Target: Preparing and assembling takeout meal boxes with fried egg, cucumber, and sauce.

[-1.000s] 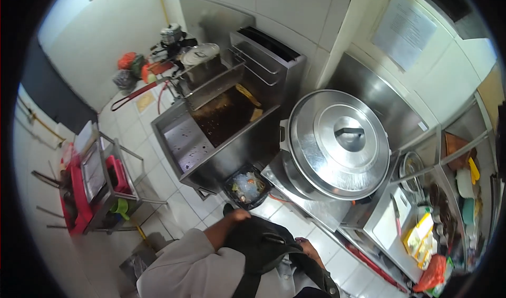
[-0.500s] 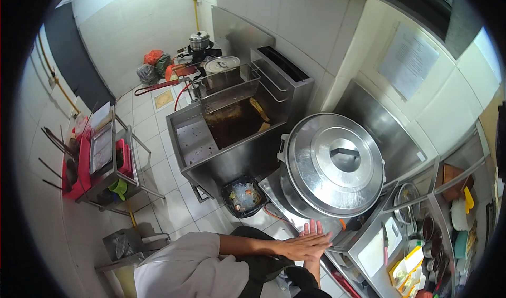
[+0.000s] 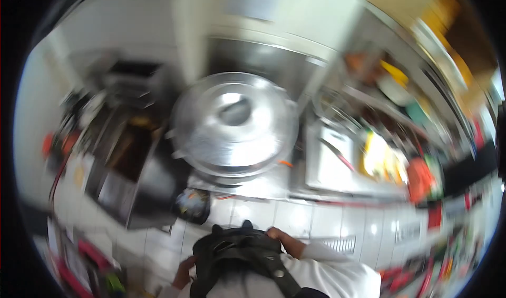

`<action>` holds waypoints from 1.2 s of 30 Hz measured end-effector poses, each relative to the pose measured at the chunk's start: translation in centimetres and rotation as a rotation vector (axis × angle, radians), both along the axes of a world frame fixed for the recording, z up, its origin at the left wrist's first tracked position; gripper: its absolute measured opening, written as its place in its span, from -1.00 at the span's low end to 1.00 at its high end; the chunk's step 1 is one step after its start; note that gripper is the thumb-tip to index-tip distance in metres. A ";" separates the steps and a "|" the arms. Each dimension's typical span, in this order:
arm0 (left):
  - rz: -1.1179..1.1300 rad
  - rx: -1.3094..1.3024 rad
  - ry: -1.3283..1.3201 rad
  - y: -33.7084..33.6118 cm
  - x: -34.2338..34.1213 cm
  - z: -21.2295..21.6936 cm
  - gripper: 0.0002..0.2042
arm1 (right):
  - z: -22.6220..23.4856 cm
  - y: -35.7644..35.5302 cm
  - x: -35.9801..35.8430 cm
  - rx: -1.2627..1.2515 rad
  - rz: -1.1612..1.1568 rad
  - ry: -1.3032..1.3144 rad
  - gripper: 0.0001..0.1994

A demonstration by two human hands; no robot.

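Note:
My left hand (image 3: 184, 270) is low beside the left side of a dark strapped bag or apron (image 3: 237, 250) at my front. At its right edge is my right hand (image 3: 278, 236), the forearm running back to a white sleeve. The dark cloth and motion blur hide the fingers of both hands. Ahead of me stands a large metal pot with a domed lid (image 3: 234, 132), closed, with neither hand touching it.
A fryer with brown oil (image 3: 126, 153) stands left of the pot, a black-lined bin (image 3: 192, 204) below. On the right counter are a white cutting board (image 3: 329, 163), a knife (image 3: 338, 154) and a yellow tray (image 3: 369, 155). Shelves of bowls (image 3: 392, 90) rise behind.
My view has swung to the right, so the pot and fryer now sit further left. My hands, pressed together before, have parted and dropped to either side of the dark bag or apron.

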State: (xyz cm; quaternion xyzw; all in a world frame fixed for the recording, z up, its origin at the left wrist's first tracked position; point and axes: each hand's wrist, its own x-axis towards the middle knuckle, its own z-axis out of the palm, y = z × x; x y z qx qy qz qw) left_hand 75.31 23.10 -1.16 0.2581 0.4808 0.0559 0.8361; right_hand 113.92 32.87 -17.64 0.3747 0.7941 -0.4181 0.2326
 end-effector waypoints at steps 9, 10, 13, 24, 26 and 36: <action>0.137 0.149 0.125 1.2 -3.2 2.2 -0.53 | 24.3 10.9 -0.4 -0.473 -0.855 0.440 -0.68; 0.198 0.162 0.140 0.2 -3.4 2.4 -0.52 | 26.3 12.2 0.6 -0.527 -0.879 0.497 -0.68; 0.383 0.196 0.197 -2.3 -4.5 2.8 -0.49 | 30.1 15.3 2.5 -0.534 -0.862 0.477 -0.70; 0.443 0.307 0.499 -8.0 -6.6 1.3 -0.46 | 35.8 26.3 12.7 1.068 -1.140 0.526 -0.76; 0.435 0.285 0.508 -8.0 -6.6 0.5 -0.47 | 40.9 28.9 17.4 1.320 -1.087 -0.125 -0.58; 0.573 0.023 0.538 -7.7 -3.8 -3.1 -0.59 | 40.2 35.3 23.3 0.881 -0.885 -0.384 -0.51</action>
